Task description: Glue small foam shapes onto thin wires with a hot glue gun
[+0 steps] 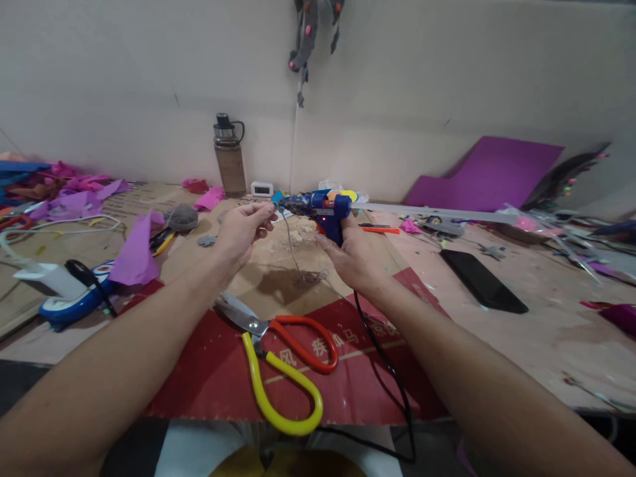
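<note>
My right hand [350, 252] is wrapped round the handle of a blue hot glue gun [332, 209], whose small red light glows. A long translucent glue stick [437, 212] sticks out of its back to the right. The gun's nozzle points left at the fingertips of my left hand [246, 228]. These are pinched on a thin grey yarn [289, 242], which hangs down to a loose tangle on the cardboard. Whatever else sits between the left fingertips is too small to tell. Below lie large scissors [256, 328] with one red and one yellow handle, blades partly apart.
Red-printed cardboard [199, 377] covers the table's front. At the left are a blue-white power strip [74, 301], a yarn ball [181, 217] and purple scraps. A bottle [229, 159] stands at the wall. A black phone [481, 281] and purple sheet [487, 172] are right. The gun's black cord [382, 358] hangs forward.
</note>
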A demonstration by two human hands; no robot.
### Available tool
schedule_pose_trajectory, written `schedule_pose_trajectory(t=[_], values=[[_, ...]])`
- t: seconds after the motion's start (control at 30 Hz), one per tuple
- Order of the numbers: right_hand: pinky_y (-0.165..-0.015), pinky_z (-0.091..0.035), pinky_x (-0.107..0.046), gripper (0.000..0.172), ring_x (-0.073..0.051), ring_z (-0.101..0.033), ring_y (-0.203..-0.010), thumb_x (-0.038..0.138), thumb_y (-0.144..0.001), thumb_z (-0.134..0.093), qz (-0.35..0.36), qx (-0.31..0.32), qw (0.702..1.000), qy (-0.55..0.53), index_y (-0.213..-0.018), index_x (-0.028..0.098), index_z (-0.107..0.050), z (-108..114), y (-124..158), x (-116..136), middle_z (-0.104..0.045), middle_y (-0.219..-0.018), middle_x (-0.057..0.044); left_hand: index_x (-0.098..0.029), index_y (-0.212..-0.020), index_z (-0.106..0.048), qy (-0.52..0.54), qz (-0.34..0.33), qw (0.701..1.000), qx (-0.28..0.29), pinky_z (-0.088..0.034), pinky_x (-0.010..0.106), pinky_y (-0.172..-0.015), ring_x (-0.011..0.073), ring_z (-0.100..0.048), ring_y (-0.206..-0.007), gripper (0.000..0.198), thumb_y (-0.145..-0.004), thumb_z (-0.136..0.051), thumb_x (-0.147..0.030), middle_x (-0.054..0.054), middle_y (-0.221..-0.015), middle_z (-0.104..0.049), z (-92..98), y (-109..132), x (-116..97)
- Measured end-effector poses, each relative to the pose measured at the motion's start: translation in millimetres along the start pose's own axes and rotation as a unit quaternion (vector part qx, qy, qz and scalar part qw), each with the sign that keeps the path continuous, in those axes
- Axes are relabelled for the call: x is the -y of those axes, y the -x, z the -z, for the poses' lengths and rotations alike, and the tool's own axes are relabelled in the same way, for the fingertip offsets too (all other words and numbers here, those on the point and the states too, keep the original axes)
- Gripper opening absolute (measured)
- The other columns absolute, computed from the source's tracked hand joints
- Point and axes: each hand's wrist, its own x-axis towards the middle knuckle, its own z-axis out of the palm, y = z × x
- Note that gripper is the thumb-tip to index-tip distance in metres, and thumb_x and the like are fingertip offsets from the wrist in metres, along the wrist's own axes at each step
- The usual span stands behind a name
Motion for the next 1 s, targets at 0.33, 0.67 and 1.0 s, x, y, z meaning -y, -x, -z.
schedule_pose_trajectory(t=[0.33,0.67,1.0], values=[[-0.101,-0.047,-0.045,0.052,-0.027,-0.061,-0.111,0.025,-0.087,-0.054,0.017,-0.001,1.000,0.011,-0.139,0.022,-0.045,0.3,0.1,5.1,-0.063,-0.125,-0.011,-0.014,-0.068,-0.065,-0.009,-0.004,1.000,0.006,-0.032,0.021,-0.050,0.0074,-0.046,-0.056,0.022,-0.070,-0.077,-0.034,0.002,-0.068,-0.057,0.6,0.4,0.4],[-0.102,-0.047,-0.047,0.052,-0.027,-0.061,-0.112,0.026,-0.087,-0.055,0.015,-0.004,1.000,0.016,-0.138,0.022,-0.046,-0.2,0.4,3.0,-0.063,-0.125,-0.011,-0.014,-0.068,-0.065,-0.007,-0.001,1.000,-0.001,-0.032,0.022,-0.050,0.0075,-0.046,-0.056,0.022,-0.068,-0.077,-0.033,0.002,-0.067,-0.057,-1.4,1.8,-2.3],[-0.102,-0.047,-0.047,0.055,-0.028,-0.061,-0.113,0.024,-0.087,-0.054,0.020,-0.009,1.000,0.021,-0.141,0.022,-0.044,-0.6,-0.2,3.2,-0.062,-0.128,-0.011,-0.014,-0.068,-0.064,0.003,0.008,1.000,-0.007,-0.031,0.022,-0.049,0.0071,-0.046,-0.054,0.025,-0.065,-0.079,-0.034,0.001,-0.066,-0.057,-2.9,3.3,-5.7]])
